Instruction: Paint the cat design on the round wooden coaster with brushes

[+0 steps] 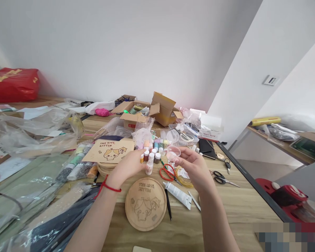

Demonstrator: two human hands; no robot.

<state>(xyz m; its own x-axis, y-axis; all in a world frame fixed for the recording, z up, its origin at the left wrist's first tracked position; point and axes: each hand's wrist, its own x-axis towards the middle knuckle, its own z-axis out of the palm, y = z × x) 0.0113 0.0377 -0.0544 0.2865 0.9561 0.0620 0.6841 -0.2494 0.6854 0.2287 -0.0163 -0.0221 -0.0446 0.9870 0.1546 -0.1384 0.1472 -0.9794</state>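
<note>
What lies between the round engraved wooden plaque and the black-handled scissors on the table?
In the head view, a black pen, a white squeeze tube and a thin white stick lie there.

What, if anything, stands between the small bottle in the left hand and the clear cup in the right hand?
Nothing visible. The left hand holds the small bottle close beside the clear cup in the right hand, with open air between. The red scissors lie below, on the table.

I see bare tabletop (241,210) right of the glue tube (177,194). Plastic bags (28,136) crowd the left, little bottles (154,152) ahead.
</note>
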